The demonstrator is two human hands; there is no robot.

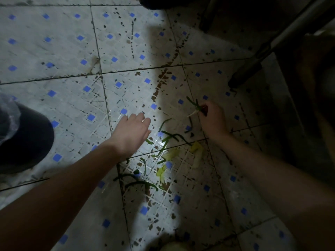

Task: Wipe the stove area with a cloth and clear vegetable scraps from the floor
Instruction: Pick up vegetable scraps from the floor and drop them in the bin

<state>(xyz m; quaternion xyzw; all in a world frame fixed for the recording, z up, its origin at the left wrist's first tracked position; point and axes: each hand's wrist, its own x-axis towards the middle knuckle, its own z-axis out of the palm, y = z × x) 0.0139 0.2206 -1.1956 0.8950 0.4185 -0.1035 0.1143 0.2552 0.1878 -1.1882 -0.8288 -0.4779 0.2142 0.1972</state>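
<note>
The right hand [213,120] pinches a thin green vegetable stalk [194,104] just above the white, blue-diamond tiled floor [63,51]. The left hand [133,132] hovers with fingers spread, beside scattered green strips and pale yellow scraps [163,151] lying between both arms.

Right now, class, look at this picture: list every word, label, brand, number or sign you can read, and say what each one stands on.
None: there is no readable text anywhere in the picture.
The floor tiles carry only blue squares and dark stains, no lettering.
The clear plastic at the left edge shows no print.
The green scrap held in the right hand bears no label.
</note>
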